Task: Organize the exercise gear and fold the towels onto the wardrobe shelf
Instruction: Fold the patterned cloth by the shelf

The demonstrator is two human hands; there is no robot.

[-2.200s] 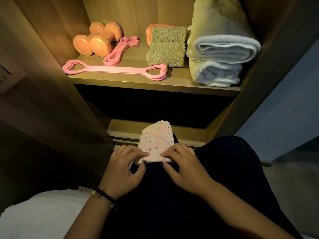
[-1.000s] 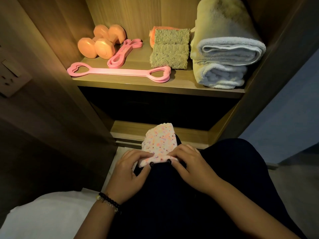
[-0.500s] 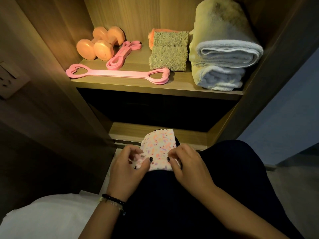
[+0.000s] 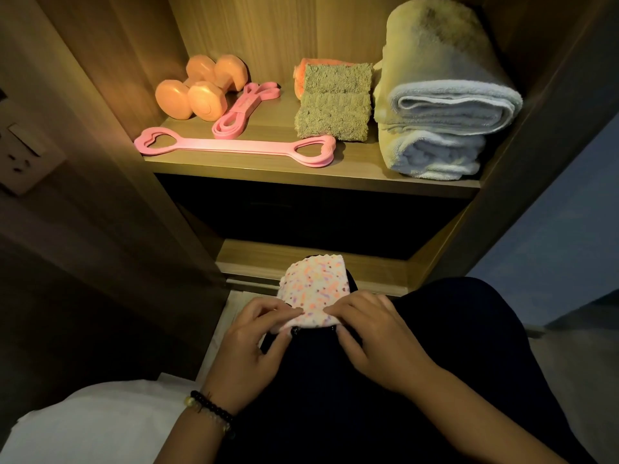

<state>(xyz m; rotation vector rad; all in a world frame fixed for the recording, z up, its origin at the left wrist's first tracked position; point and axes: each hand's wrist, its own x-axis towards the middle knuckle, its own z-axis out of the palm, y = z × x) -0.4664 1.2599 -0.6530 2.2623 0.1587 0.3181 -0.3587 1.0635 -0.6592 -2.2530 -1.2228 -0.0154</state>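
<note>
A small white towel with coloured dots (image 4: 315, 293) lies folded on my dark-trousered knee. My left hand (image 4: 254, 343) and my right hand (image 4: 371, 336) pinch its near edge, fingers on top and thumbs underneath. On the lit wardrobe shelf (image 4: 268, 169) above lie two orange dumbbells (image 4: 201, 92), a coiled pink band (image 4: 244, 108), a long pink puller with heart-shaped handles (image 4: 234, 147), a folded green towel (image 4: 335, 105) over an orange one, and a stack of thick pale towels (image 4: 442, 95) at the right.
A dark compartment (image 4: 318, 216) opens under the shelf, with a lower wooden ledge (image 4: 301, 259) just beyond my knee. A wall socket panel (image 4: 23, 159) sits at the left. White bedding (image 4: 83, 426) lies at the lower left, a blue wall at the right.
Both hands have slid along the dotted towel's near edge, folding and pressing it on the knee; the towel looks shorter and wider than before. The shelf items have not moved.
</note>
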